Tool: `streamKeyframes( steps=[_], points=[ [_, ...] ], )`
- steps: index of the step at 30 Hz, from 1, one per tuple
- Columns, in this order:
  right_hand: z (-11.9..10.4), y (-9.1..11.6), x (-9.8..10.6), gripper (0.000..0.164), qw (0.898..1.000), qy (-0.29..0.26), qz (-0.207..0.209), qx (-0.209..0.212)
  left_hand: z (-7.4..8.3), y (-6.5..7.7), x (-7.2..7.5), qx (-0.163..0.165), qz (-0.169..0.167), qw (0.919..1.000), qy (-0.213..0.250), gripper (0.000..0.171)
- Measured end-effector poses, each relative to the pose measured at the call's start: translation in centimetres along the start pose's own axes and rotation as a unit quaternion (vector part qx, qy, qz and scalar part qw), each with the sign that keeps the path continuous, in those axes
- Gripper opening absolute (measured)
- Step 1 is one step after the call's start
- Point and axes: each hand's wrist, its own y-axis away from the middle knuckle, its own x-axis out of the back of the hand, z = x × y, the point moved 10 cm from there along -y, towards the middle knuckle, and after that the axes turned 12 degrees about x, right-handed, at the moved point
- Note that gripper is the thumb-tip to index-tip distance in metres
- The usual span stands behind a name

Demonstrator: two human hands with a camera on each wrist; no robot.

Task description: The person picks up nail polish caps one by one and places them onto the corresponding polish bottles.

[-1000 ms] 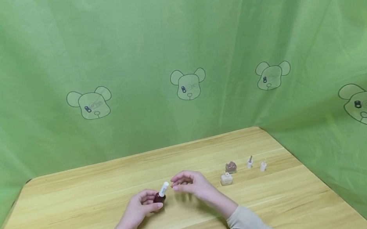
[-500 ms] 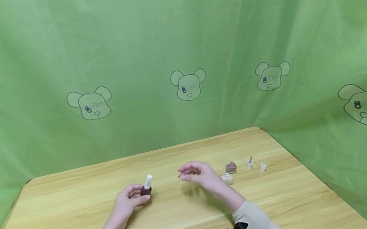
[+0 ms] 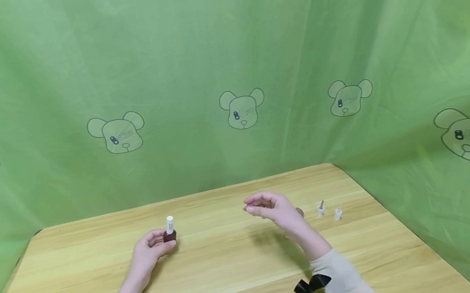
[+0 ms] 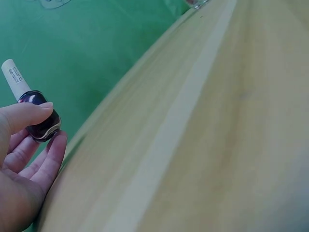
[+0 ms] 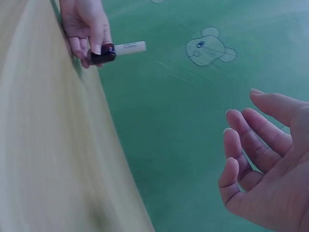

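Note:
My left hand [image 3: 145, 255] grips a nail polish bottle [image 3: 169, 237] of dark red glass by its body, over the left half of the table. Its white cap [image 4: 16, 79] is on and points up in the head view. The thumb lies across the glass in the left wrist view. My right hand [image 3: 278, 212] hovers over the table right of centre, fingers loosely bent, holding nothing. Behind it peeks part of a pinkish nail polish bottle [image 3: 300, 211]; a clear bottle seen earlier beside it is now mostly hidden by the hand and wrist.
Two white nail polish caps stand with their brushes up at the table's right: a nearer cap [image 3: 338, 213] and another cap [image 3: 320, 210]. The wooden table [image 3: 226, 269] meets a green curtain [image 3: 192, 163] at its back and sides.
My left hand has moved left and away from me with the nail polish bottle, now more upright. My right hand has drawn off to the right and farther back, staying free of any object.

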Motion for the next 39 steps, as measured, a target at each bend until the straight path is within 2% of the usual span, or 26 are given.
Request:
streamKeyframes(
  steps=[6,14,18,23,28,33,39],
  points=[
    [-0.3,0.4,2.2,0.035,1.000,0.016,0.022,0.006,0.4,-0.7,1.0,-0.004,0.013,0.9999,-0.001,0.045],
    [-0.1,2.6,5.7,0.035,0.998,0.031,0.053,0.004,0.5,-1.7,2.7,-0.006,0.037,0.9993,-0.006,0.047],
    [-0.4,3.7,7.5,0.034,0.996,0.021,0.072,0.043,0.6,-2.2,3.3,-0.007,0.047,0.9987,-0.020,0.049],
    [-0.8,5.0,9.7,0.029,0.991,0.029,0.096,0.093,0.8,-3.0,3.9,-0.023,0.051,0.9979,-0.031,0.048],
    [-0.2,6.2,11.9,0.024,0.986,0.039,0.122,0.105,1.1,-3.8,4.5,-0.028,0.060,0.9952,-0.072,0.051],
    [0.6,7.2,13.5,0.024,0.985,0.040,0.128,0.112,1.7,-4.3,5.1,-0.040,0.062,0.9899,-0.121,0.054],
    [1.8,8.2,15.6,0.022,0.984,0.042,0.138,0.108,1.8,-4.7,5.8,-0.045,0.061,0.9871,-0.141,0.052]
  ],
)
